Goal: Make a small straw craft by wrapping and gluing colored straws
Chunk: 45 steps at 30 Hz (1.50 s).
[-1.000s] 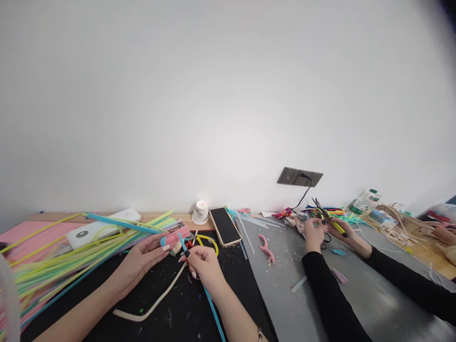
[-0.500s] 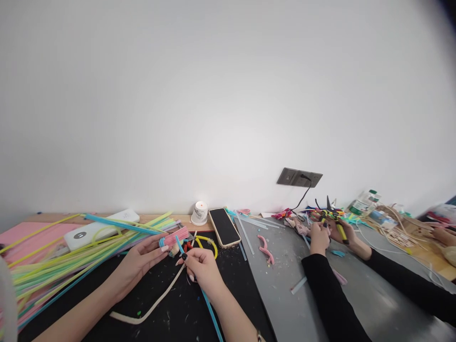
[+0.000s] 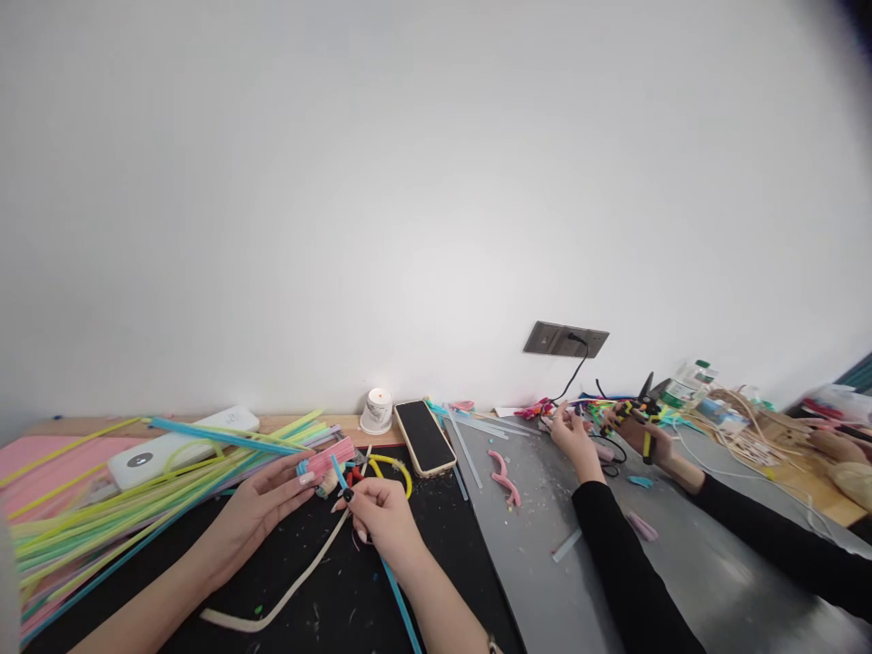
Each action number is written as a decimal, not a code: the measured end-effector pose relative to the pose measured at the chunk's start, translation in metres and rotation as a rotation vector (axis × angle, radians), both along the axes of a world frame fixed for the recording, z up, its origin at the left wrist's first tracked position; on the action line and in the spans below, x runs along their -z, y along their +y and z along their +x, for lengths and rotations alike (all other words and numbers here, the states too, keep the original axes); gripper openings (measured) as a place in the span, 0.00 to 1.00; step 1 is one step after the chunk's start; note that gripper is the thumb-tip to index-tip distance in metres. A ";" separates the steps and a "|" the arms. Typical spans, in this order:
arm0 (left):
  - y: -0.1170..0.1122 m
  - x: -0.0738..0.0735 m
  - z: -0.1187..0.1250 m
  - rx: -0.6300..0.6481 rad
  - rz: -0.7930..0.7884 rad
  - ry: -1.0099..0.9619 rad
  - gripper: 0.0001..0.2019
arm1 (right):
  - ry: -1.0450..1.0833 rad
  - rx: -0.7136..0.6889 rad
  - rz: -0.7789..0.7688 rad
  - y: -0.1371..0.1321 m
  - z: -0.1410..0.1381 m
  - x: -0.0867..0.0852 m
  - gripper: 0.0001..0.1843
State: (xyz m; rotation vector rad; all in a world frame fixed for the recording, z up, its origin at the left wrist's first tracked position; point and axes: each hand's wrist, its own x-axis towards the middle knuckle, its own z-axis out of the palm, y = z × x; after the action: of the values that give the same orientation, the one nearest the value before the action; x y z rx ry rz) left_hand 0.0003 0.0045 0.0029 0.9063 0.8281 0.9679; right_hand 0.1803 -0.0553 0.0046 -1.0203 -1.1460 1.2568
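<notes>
My left hand point(image 3: 276, 495) is closed on a small bundle of pink pipe cleaners point(image 3: 331, 456) with a blue band around one end. My right hand point(image 3: 381, 518) pinches a blue pipe cleaner point(image 3: 401, 604) just right of the bundle. Its short end points up toward the bundle, and its long tail runs down beneath my right wrist. A cream-coloured strip point(image 3: 286, 595) curves across the black mat below both hands. Behind my right hand lies a tool with yellow handles point(image 3: 399, 468), partly hidden by my fingers.
Many pastel pipe cleaners point(image 3: 136, 509) and a white power bank point(image 3: 129, 466) lie at left. Further back stand a paper cup point(image 3: 377, 411) and a phone point(image 3: 425, 438). At right, a co-worker's hand holds pliers point(image 3: 647, 418) over the grey mat point(image 3: 545, 590).
My hands keep their hold with barely any movement. The view shifts slightly. The co-worker's left hand has moved away from the pliers to the left, while the other hand still holds them.
</notes>
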 end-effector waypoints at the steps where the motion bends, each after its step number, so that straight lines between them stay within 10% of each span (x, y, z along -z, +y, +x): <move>1: 0.000 -0.001 0.000 -0.002 -0.001 0.006 0.20 | -0.005 -0.002 -0.005 0.000 0.000 0.000 0.22; 45: 0.001 0.003 0.000 -0.011 -0.014 0.009 0.23 | -0.007 -0.025 0.009 -0.001 0.001 0.002 0.17</move>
State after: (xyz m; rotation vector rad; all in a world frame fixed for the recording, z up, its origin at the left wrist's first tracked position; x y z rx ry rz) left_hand 0.0005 0.0054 -0.0001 0.8959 0.8473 0.9667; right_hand 0.1810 -0.0567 0.0030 -1.0074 -1.1715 1.2680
